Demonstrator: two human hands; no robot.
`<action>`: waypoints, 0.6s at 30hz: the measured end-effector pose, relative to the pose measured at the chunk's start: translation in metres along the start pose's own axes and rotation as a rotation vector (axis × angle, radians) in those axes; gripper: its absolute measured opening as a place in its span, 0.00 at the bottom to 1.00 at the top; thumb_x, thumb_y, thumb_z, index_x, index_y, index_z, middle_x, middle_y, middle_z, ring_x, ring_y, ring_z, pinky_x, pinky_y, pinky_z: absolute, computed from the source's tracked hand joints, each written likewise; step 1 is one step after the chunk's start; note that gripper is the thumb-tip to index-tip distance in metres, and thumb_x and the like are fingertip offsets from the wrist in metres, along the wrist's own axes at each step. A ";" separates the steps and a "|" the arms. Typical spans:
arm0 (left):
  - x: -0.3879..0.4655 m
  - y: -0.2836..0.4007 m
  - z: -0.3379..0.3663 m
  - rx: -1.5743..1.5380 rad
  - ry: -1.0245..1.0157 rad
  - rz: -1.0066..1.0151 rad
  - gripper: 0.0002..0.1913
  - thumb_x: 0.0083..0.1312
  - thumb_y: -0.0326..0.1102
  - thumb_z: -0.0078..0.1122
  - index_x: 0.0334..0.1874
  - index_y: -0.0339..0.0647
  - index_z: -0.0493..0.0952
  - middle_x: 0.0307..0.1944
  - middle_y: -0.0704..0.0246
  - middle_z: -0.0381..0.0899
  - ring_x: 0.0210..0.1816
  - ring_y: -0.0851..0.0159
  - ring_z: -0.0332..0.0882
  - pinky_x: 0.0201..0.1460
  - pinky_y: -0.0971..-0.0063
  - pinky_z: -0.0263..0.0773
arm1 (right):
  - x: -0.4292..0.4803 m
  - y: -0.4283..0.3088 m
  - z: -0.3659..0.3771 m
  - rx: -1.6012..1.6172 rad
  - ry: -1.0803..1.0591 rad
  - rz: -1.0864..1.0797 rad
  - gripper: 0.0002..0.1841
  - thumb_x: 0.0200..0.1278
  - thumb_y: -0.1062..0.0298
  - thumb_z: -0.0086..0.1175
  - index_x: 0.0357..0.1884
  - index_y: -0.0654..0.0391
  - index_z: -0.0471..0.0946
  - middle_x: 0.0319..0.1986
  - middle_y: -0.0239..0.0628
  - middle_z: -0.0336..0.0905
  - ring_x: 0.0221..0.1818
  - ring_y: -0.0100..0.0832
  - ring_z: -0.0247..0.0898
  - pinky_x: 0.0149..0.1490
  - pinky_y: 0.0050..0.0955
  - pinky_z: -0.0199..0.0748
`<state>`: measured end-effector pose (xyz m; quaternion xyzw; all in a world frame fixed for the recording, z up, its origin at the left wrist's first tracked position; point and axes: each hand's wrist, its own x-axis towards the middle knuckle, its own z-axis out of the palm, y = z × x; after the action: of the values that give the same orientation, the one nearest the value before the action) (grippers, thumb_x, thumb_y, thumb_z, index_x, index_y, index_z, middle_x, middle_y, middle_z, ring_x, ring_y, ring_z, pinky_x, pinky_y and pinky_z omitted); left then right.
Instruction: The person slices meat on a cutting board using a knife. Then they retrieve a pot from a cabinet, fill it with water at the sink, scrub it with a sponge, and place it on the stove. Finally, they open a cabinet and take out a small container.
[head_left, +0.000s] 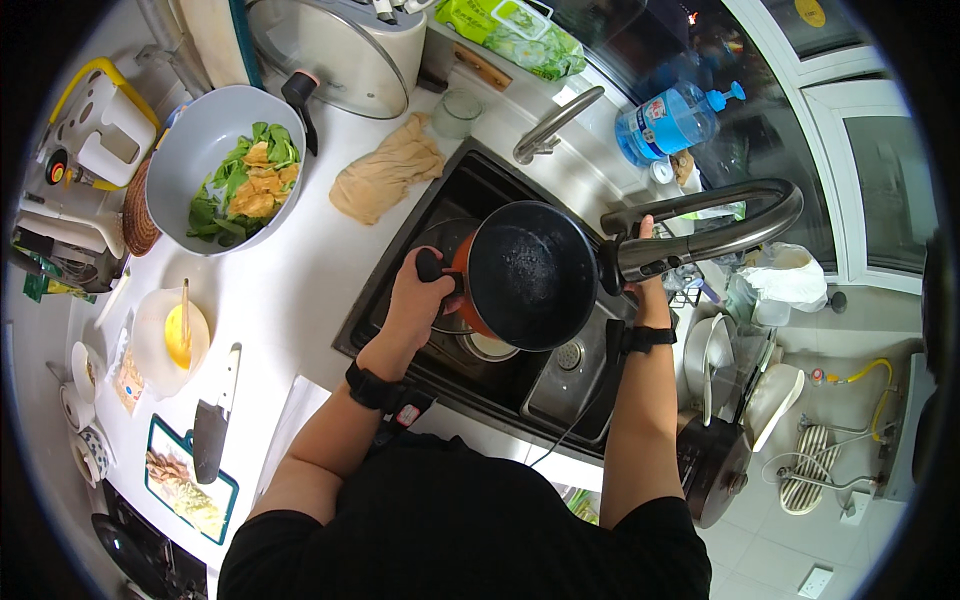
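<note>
My left hand grips the black side handle of a pot with a dark interior and an orange outside. Bubbly, rippled water shows at the bottom of the pot. It is held over the black double sink, under the head of a pull-down kitchen faucet. Behind that faucet head is my right hand, at the pot's other side. The faucet covers most of it, so its grip is hidden. A glass lid lies in the sink basin, partly behind the pot.
Left on the counter stand a grey pan with greens and fried egg, a bowl of yellow liquid, and a kitchen knife across a cutting board. A tan cloth lies beside the sink. A small second tap rises behind it.
</note>
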<state>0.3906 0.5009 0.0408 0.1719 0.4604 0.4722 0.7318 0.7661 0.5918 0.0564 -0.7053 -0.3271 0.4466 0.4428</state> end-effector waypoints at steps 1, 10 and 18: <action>0.000 0.001 0.000 -0.005 0.003 0.011 0.19 0.57 0.19 0.53 0.51 0.39 0.64 0.39 0.62 0.73 0.30 0.64 0.78 0.29 0.74 0.77 | -0.001 0.002 -0.004 -0.072 0.057 0.038 0.36 0.58 0.24 0.43 0.35 0.52 0.76 0.19 0.27 0.72 0.16 0.25 0.67 0.17 0.25 0.64; -0.017 0.017 -0.018 0.064 -0.025 0.029 0.20 0.56 0.21 0.54 0.52 0.37 0.65 0.40 0.62 0.70 0.34 0.65 0.78 0.29 0.73 0.79 | -0.061 0.020 -0.018 -0.474 0.035 0.084 0.24 0.67 0.45 0.49 0.27 0.60 0.76 0.15 0.30 0.69 0.15 0.24 0.67 0.18 0.27 0.62; -0.065 0.028 -0.042 0.151 -0.029 0.058 0.22 0.56 0.25 0.58 0.53 0.38 0.66 0.41 0.61 0.75 0.32 0.61 0.81 0.30 0.72 0.81 | -0.142 0.013 -0.010 -0.533 0.066 0.039 0.26 0.68 0.45 0.51 0.19 0.57 0.74 0.09 0.26 0.62 0.09 0.22 0.56 0.16 0.25 0.51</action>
<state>0.3325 0.4519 0.0718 0.2466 0.4791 0.4546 0.7092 0.7217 0.4617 0.0949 -0.8175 -0.4047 0.3298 0.2433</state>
